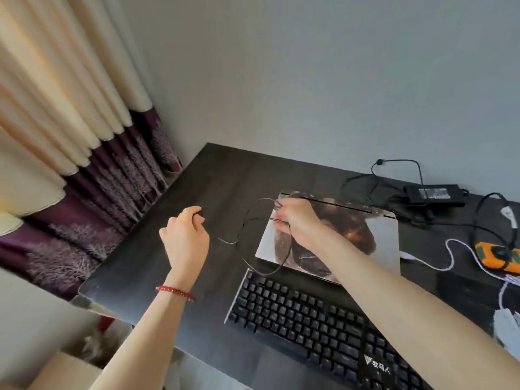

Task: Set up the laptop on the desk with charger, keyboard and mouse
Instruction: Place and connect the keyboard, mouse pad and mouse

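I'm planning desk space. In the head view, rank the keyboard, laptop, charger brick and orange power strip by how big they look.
1. Keyboard, though it lies nearest the camera, so its lead over the laptop is unsure.
2. Laptop, closed.
3. Charger brick.
The orange power strip is cut by the frame edge; unranked.

Bare desk (213, 175) beyond the left hand (184, 239); charger brick (434, 195) and tangled cables (380, 190) behind laptop (385, 240).

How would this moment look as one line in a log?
left hand: grips mouse | right hand: holds cable over closed laptop | keyboard: on desk
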`<control>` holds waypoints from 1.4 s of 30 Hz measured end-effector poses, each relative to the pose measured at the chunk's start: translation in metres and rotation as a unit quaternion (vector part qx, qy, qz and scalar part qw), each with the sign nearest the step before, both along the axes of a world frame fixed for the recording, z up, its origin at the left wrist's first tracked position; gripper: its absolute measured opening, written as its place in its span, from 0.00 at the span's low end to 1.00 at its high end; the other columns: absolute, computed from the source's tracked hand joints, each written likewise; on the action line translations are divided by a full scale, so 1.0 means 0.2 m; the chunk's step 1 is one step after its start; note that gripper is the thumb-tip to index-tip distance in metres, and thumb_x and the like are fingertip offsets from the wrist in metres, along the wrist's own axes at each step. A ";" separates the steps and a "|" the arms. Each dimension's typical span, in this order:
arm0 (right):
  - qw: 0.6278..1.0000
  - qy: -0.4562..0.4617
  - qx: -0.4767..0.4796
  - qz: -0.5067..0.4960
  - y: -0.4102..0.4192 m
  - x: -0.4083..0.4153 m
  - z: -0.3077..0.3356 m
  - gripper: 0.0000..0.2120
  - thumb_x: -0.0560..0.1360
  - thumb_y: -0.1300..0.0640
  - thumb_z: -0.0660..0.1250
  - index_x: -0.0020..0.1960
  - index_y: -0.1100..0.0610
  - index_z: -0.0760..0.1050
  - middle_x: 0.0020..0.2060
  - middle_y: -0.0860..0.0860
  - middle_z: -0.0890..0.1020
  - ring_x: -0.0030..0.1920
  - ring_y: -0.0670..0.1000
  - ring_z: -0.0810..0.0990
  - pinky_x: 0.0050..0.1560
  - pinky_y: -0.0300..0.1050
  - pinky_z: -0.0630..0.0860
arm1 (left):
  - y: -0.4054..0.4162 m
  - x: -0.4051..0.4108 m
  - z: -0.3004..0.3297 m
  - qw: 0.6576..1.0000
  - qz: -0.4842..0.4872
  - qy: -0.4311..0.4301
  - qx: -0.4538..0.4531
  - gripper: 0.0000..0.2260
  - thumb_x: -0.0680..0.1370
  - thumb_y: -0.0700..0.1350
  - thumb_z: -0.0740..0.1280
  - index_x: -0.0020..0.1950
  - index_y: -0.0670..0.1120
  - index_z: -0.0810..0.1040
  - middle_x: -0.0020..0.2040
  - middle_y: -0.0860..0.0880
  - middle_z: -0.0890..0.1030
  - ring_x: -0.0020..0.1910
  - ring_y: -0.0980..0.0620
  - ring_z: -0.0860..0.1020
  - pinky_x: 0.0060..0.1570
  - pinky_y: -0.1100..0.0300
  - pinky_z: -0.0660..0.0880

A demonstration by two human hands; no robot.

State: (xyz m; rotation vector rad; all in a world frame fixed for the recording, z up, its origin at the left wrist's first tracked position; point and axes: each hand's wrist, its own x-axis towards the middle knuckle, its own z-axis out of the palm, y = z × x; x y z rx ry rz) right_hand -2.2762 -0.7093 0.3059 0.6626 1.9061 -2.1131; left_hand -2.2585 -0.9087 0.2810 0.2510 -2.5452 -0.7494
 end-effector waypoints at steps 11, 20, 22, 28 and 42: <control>0.675 -0.068 0.542 0.496 -0.35 -0.14 -0.40 0.19 0.80 0.53 0.52 0.67 0.58 0.66 0.62 0.58 0.76 0.59 0.60 0.77 0.55 0.53 0.75 | -0.58 -0.40 -0.24 0.979 -0.110 -0.031 -0.166 0.08 0.70 0.32 0.69 0.45 0.43 0.83 0.42 0.42 0.78 0.43 0.39 0.73 0.40 0.49 0.67; 0.744 -0.180 0.462 0.448 -0.23 0.19 -0.73 0.23 0.79 0.42 0.51 0.73 0.43 0.57 0.70 0.52 0.60 0.69 0.59 0.58 0.67 0.64 0.60 | -0.47 -0.47 -0.42 0.954 -0.237 -0.054 -0.176 0.07 0.70 0.32 0.69 0.46 0.40 0.82 0.35 0.42 0.79 0.33 0.39 0.77 0.34 0.52 0.72; 0.749 -0.181 0.450 0.452 -0.26 0.23 -0.74 0.22 0.80 0.44 0.47 0.73 0.43 0.55 0.71 0.51 0.58 0.69 0.58 0.58 0.67 0.62 0.61 | -0.42 -0.46 -0.44 0.957 -0.255 -0.056 -0.131 0.05 0.73 0.34 0.67 0.45 0.40 0.82 0.37 0.42 0.79 0.34 0.39 0.77 0.35 0.51 0.73; 0.769 -0.194 0.377 0.478 -0.39 0.26 -0.65 0.26 0.80 0.45 0.48 0.76 0.46 0.47 0.75 0.51 0.53 0.74 0.58 0.51 0.71 0.57 0.55 | -0.33 -0.48 -0.47 0.956 -0.269 -0.115 0.003 0.05 0.74 0.41 0.68 0.44 0.40 0.81 0.41 0.43 0.79 0.32 0.43 0.77 0.32 0.54 0.75; 0.983 -0.178 -0.045 0.020 -0.27 -0.52 -0.39 0.27 0.80 0.46 0.54 0.73 0.60 0.54 0.65 0.61 0.73 0.63 0.59 0.74 0.63 0.56 0.72 | -0.31 -0.61 -0.50 0.858 -0.411 -0.224 0.210 0.17 0.71 0.31 0.69 0.42 0.56 0.78 0.39 0.57 0.82 0.37 0.61 0.82 0.43 0.70 0.76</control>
